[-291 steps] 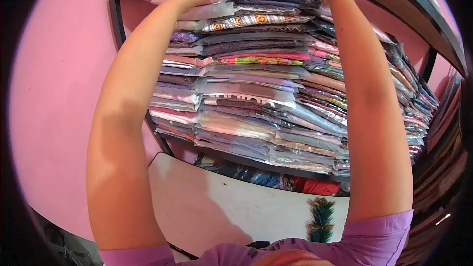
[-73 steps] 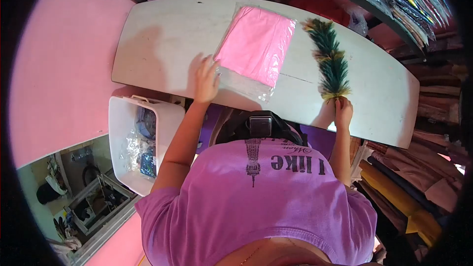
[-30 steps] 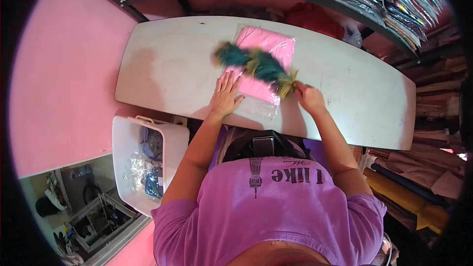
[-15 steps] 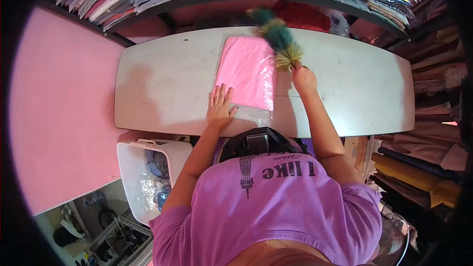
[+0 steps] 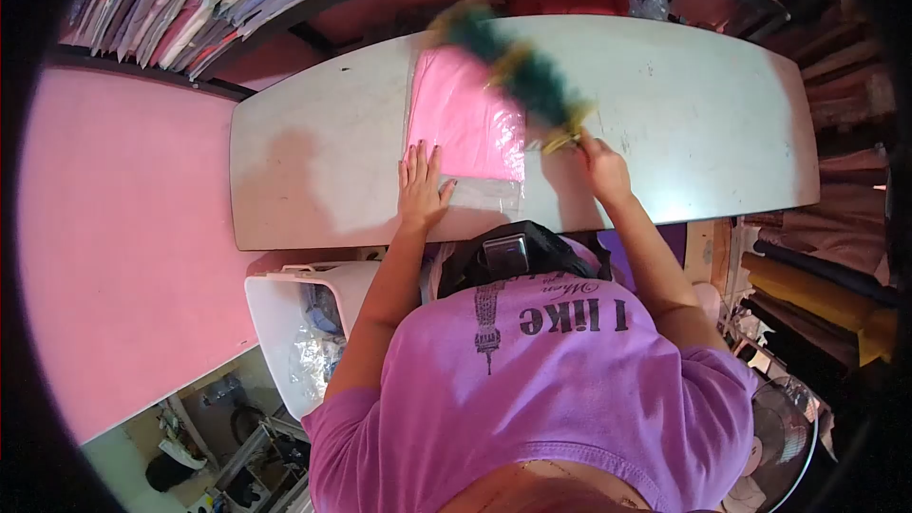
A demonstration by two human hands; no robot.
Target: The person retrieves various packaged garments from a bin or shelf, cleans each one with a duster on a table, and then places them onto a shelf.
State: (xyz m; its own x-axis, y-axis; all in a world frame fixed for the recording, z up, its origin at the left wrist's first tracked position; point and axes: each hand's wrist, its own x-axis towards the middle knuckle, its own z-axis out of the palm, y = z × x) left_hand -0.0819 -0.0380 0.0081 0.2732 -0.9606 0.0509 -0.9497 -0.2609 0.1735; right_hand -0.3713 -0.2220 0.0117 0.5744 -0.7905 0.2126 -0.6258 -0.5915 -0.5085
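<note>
A folded pink cloth in a clear plastic bag (image 5: 464,119) lies on the white table (image 5: 684,123). My left hand (image 5: 421,188) rests flat on the bag's lower left edge, fingers stretched out. In my right hand (image 5: 602,167) is the handle end of a feather duster (image 5: 522,76), green with yellowish tufts and blurred by motion. It slants up and left from my fist, overlapping the upper right part of the pink bag in this view. My fingers wrap round its handle, which they mostly hide.
Bagged, folded garments (image 5: 237,0) fill a dark shelf along the far side. Left of me stands a white bin (image 5: 275,323) holding plastic-wrapped items, with a pink wall (image 5: 133,228) beyond. Hanging or stacked cloth (image 5: 807,294) lines the right, above a fan (image 5: 784,446).
The duster has swung to the left across the top of the pink bag. My right hand has shifted slightly, while my left hand stays on the bag. The whole view has tilted a little.
</note>
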